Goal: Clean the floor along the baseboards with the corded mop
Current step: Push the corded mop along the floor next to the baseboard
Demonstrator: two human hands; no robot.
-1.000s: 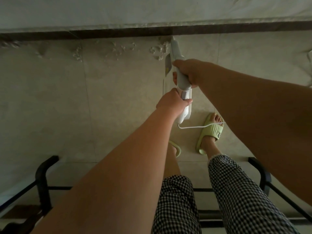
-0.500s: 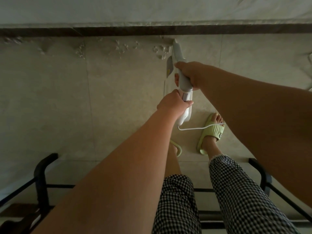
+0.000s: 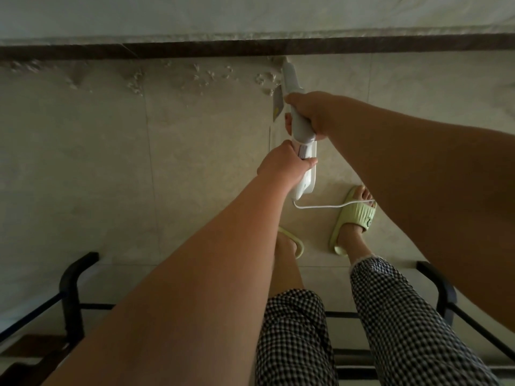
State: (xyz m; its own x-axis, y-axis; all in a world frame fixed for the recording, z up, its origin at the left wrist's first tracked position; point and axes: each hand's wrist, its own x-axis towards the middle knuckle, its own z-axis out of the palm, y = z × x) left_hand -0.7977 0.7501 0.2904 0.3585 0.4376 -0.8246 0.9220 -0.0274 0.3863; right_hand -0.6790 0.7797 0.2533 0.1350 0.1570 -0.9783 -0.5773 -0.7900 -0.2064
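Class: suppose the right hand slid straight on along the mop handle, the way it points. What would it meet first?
Probably the dark baseboard: the right hand grips the mop handle, which runs to the wall's foot. Depth is unclear, so the floor there might come first.

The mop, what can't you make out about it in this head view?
- Mop head: hidden in the head view by the handle and right hand.
- Cord: passes behind the right forearm; its plug end is unseen.
- Purple panel under the left hand: too small to read.
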